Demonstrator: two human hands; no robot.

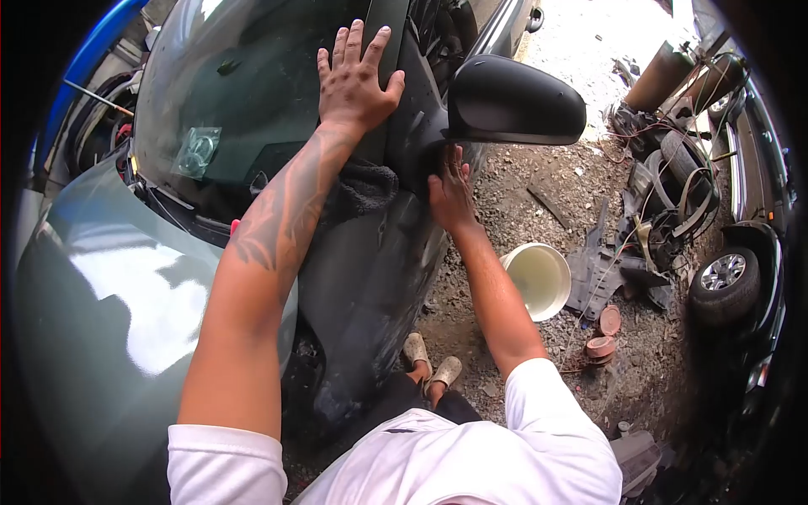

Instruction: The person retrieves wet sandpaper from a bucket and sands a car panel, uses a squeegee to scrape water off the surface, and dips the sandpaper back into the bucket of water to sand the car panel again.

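The two hands are apart — the left hand (pixel 360 93) lies spread on the car (pixel 362 295) near twelve o'clock, the right hand (pixel 453 195) is flat just under the mirror (pixel 518 99) at one o'clock — whose shell looks hard and slippery, best cupped from below.

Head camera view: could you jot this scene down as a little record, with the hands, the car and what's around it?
Left hand: fingers spread, palm down, at the edge of the windshield
Right hand: fingers extended, just below the side mirror; firm contact unclear
Hood: greyish green, with bright reflections
Fender: black, scuffed
Cloth: dark, bunched, near the windshield's lower corner
Ground: gravelly dirt
Bucket: pale, on the ground
Far right: another vehicle's wheel
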